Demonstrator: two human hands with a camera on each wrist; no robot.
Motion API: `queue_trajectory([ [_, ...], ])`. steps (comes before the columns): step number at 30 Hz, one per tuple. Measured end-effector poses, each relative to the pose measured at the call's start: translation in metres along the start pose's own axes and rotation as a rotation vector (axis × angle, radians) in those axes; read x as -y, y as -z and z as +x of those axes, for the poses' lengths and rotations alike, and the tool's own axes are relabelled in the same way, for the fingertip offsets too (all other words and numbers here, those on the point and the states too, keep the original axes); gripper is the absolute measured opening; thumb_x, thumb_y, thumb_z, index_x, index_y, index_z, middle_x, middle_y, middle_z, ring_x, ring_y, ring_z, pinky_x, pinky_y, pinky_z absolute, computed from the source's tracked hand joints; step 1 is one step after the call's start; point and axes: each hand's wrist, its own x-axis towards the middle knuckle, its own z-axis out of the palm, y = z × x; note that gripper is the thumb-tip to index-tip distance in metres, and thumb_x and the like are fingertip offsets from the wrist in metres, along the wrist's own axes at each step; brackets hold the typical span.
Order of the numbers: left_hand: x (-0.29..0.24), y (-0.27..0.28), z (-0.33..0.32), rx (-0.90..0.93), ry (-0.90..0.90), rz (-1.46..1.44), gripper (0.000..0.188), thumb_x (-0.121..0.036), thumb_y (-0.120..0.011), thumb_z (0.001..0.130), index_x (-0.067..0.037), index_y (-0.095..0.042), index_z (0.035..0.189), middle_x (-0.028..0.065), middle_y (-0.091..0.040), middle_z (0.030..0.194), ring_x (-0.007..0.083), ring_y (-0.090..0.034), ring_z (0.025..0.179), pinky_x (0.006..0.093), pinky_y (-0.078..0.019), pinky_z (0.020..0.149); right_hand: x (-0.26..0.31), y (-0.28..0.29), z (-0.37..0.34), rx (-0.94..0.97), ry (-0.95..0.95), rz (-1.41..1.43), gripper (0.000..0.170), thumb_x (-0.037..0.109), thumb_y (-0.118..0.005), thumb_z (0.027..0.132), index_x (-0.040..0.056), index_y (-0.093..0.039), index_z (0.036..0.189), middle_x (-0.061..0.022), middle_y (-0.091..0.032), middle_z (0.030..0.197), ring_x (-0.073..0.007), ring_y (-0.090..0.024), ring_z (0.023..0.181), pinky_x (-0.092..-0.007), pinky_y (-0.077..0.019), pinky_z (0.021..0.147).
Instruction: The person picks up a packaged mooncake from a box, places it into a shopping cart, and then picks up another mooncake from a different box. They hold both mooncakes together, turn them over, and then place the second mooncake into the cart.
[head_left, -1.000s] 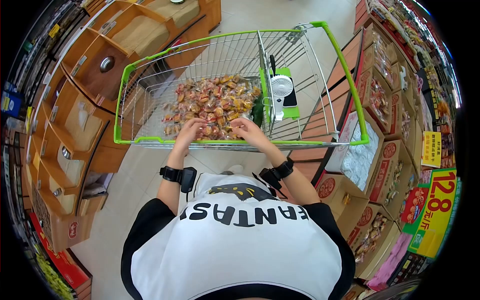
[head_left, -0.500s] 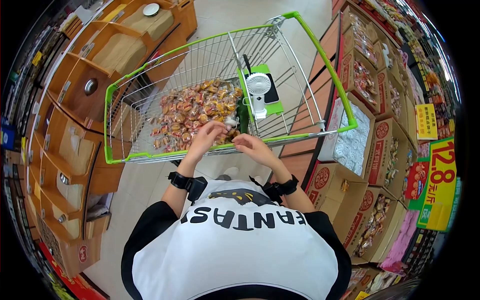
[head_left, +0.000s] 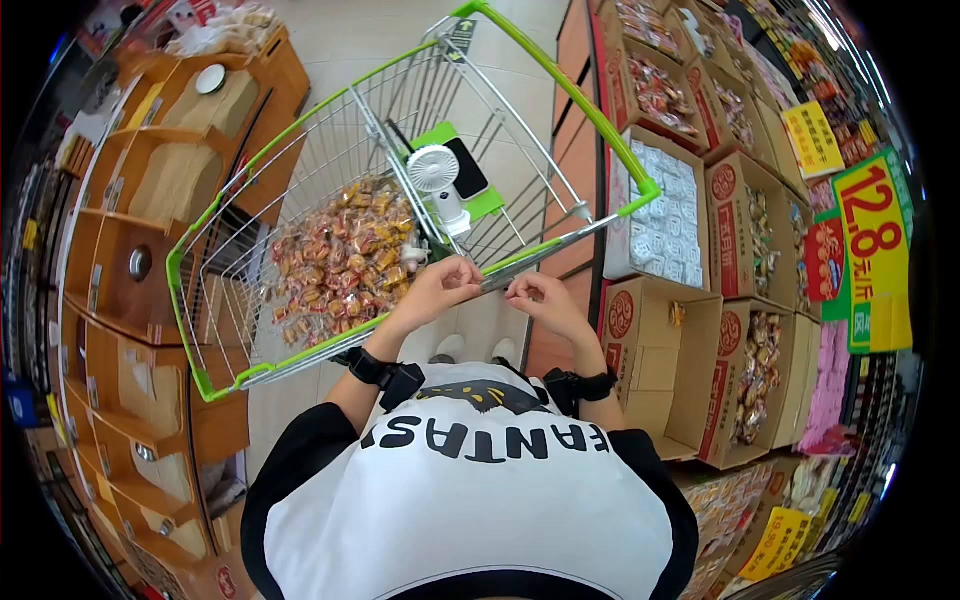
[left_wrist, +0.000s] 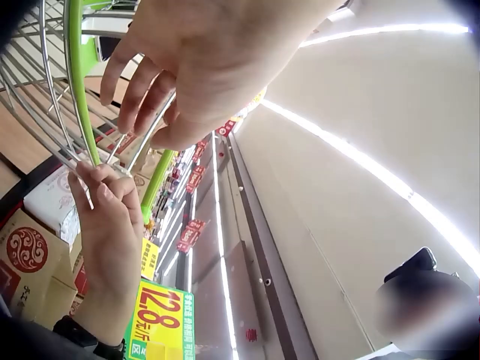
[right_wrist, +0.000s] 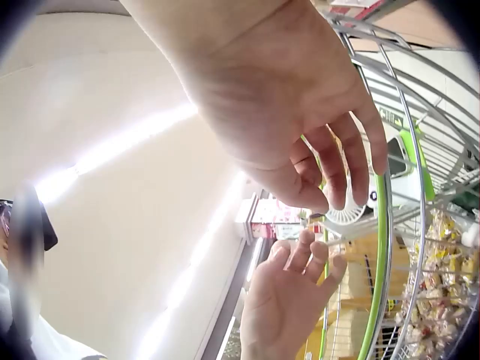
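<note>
A: What's changed with the shopping cart (head_left: pixel 205 385)?
B: It's turned. Half a second ago its near rim (head_left: pixel 300 355) ran almost level across the head view; now that rim climbs steeply to the right. The left hand (head_left: pixel 440 295), over the basket then, now shows against the rim.
A: And the right hand (head_left: pixel 548 305)?
B: Just on the wearer's side of the cart, near its handle end.
A: Gripping anything?
B: Both hands' fingers are loosely bent, with small gaps and nothing visible in them. I can't tell whether they touch the rim.
A: Which way does the cart point?
B: It stands in front of the wearer, its long axis slanting from lower left to upper right, the handle (head_left: pixel 570 92) at the upper-right end.
A: What's inside?
B: A heap of wrapped snacks (head_left: pixel 345 255) in the basket. Near the handle, a white fan (head_left: pixel 433 170) and a dark phone (head_left: pixel 468 168) rest on the green flap (head_left: pixel 486 205).
A: Beside it?
B: Right of the cart, a carton (head_left: pixel 617 235) full of white packets (head_left: pixel 665 210).
</note>
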Motion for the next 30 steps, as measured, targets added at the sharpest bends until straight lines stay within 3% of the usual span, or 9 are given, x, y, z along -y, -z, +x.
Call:
queue_trajectory([
  [2,0.000,-0.007,0.010,0.060,-0.001,0.055,0.019,-0.001,-0.055,0.078,-0.006,-0.039,0.069,0.0050,-0.051,0.094,0.0093,-0.052,0.084,0.0226,-0.0431,0.074,-0.005,0.014,-0.011,-0.039,-0.061,0.042,0.017,-0.001,-0.054,0.073,0.0042,-0.040,0.067,-0.0065,-0.055,0.083,-0.0112,-0.051,0.080,-0.0226,-0.0414,0.073],
  [6,0.006,-0.022,0.029,0.157,-0.025,0.039,0.018,-0.001,-0.056,0.076,-0.006,-0.040,0.067,0.0046,-0.053,0.089,0.0092,-0.050,0.084,0.0225,-0.0425,0.069,-0.003,0.034,-0.034,-0.181,-0.048,0.002,0.017,-0.001,-0.054,0.073,0.0042,-0.039,0.066,-0.0070,-0.056,0.085,-0.0116,-0.052,0.081,-0.0236,-0.0413,0.074],
  [23,0.013,-0.114,0.094,0.674,0.101,0.062,0.018,0.004,-0.053,0.077,-0.005,-0.040,0.070,0.0055,-0.051,0.091,0.0098,-0.048,0.085,0.0220,-0.0397,0.076,-0.023,0.058,-0.157,-0.758,-0.068,0.208,0.025,0.000,-0.055,0.074,0.0059,-0.033,0.062,-0.0076,-0.056,0.081,-0.0103,-0.051,0.078,-0.0234,-0.0419,0.070],
  [30,0.001,-0.156,0.106,0.768,0.114,0.064,0.017,0.003,-0.052,0.077,-0.004,-0.041,0.066,0.0060,-0.052,0.088,0.0116,-0.051,0.080,0.0232,-0.0403,0.075,-0.034,0.057,-0.198,-0.934,-0.081,0.177,0.025,0.003,-0.055,0.076,0.0051,-0.035,0.062,-0.0089,-0.057,0.080,-0.0132,-0.053,0.080,-0.0256,-0.0426,0.071],
])
